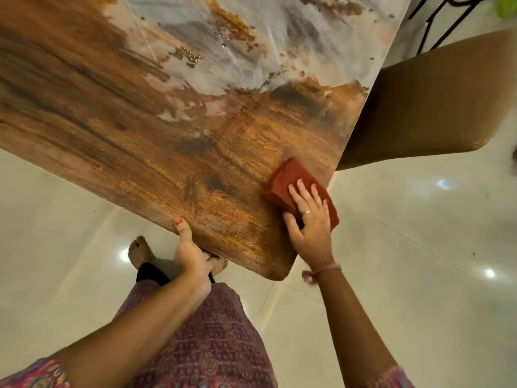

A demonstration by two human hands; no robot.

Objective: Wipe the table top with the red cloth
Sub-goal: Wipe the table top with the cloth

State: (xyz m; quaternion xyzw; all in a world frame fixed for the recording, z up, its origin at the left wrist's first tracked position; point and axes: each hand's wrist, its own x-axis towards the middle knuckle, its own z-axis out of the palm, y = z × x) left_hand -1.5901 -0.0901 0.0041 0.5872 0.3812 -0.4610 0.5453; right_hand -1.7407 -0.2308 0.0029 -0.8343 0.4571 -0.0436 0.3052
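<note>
The table top (145, 113) has a brown wood grain with grey-white patches farther away. A folded red cloth (285, 177) lies flat near its near right corner, close to the right edge. My right hand (310, 222) presses on the cloth with fingers straight and spread. My left hand (190, 256) grips the table's near edge, thumb on top and fingers curled underneath, where they are hidden.
A brown chair seat (430, 102) sits just past the table's right edge, with a black metal frame (436, 21) behind it. Glossy pale floor tiles (419, 247) surround the table. Small shiny droplets or specks (193, 54) dot the far grey area.
</note>
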